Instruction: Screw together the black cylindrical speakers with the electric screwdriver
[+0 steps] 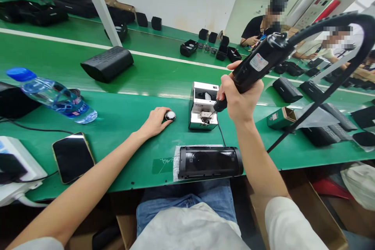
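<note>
My right hand is wrapped round a black electric screwdriver, tilted so its thin bit points down at the front of a silver screw feeder. On the green bench, my left hand has its fingers round a small round piece with a silvery top, left of the feeder. Nearer my body, a glossy black speaker housing lies lengthwise on a white cloth at the bench edge.
A water bottle, a phone and a white power device stand left. A black housing lies on the conveyor. A green box and more housings are right. People sit across the line.
</note>
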`<state>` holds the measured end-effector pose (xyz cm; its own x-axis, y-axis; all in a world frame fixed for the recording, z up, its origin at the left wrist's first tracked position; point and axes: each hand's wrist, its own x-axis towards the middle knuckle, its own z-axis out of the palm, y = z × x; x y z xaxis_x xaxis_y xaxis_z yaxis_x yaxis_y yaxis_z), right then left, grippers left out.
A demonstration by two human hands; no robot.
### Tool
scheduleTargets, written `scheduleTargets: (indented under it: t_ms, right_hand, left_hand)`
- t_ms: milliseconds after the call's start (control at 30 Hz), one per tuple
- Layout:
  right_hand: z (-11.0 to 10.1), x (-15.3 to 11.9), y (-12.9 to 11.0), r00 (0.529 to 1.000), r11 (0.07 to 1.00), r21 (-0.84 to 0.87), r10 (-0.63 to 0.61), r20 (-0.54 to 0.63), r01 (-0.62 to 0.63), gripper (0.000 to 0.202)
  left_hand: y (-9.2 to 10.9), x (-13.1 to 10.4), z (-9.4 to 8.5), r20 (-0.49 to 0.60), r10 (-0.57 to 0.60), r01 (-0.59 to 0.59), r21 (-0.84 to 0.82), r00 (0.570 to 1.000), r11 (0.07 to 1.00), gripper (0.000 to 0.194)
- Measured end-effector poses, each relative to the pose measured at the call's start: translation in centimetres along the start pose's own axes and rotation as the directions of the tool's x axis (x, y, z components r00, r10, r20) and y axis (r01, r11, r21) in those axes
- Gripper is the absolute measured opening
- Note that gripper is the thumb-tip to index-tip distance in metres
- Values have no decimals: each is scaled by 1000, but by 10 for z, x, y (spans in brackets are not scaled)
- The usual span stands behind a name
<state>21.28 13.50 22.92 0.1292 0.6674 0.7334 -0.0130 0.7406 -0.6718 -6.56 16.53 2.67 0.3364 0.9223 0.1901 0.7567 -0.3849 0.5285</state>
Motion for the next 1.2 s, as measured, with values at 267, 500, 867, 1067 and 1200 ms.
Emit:
scheduleTargets:
  t_ms: [267,500,867,1067,1200]
  right_hand:
    - [-16,13,14,957,984,125,86,279,-125,18]
    - [-8,24,33,973,994,17,105,205,-111,26]
    - [0,-1,25,996,984,-160,76,-36,-81,33]
    - [-3,-9,-5,992,981,-149,126,19,-122,33]
    - [4,-16,-36,988,986,-67,152,17,-150,16]
  left_hand:
    - [48,-86,-4,38,12,-4,-198,999,980,74]
    - [111,-145,40,101,120,-70,-399,988,914,138]
    - [112,-143,48,53,82,-60,-329,995,942,125]
    - [112,-141,48,51,112,-88,-349,992,933,126]
    - [112,-141,48,61,115,-88,-346,991,934,129]
